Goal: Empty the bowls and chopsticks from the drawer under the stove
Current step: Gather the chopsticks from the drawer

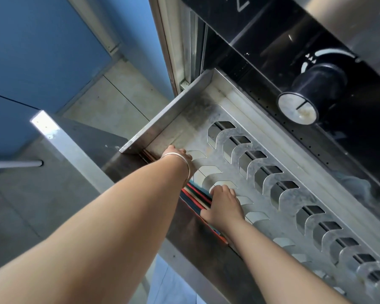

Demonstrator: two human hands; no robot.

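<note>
Your right hand (225, 207) curls its fingers down onto the coloured chopsticks (196, 199) lying in the front channel of the open drawer (162, 115); no bowls show. At eleven o'clock from it, your left hand (178, 157) reaches into the same channel, fingers hidden, so their state is unclear. You seem to be gathering chopsticks; next, bunch them and lift clear. The stove knob (305, 99) sits at two o'clock.

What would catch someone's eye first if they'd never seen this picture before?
Probably the two bare arms reaching into the open metal drawer, the left hand with a bangle on its wrist, the right hand beside it. Both hands are at a bundle of colourful chopsticks along the drawer's front edge. Next comes the slotted metal rack filling the drawer, and the big black stove knob above it.
</note>
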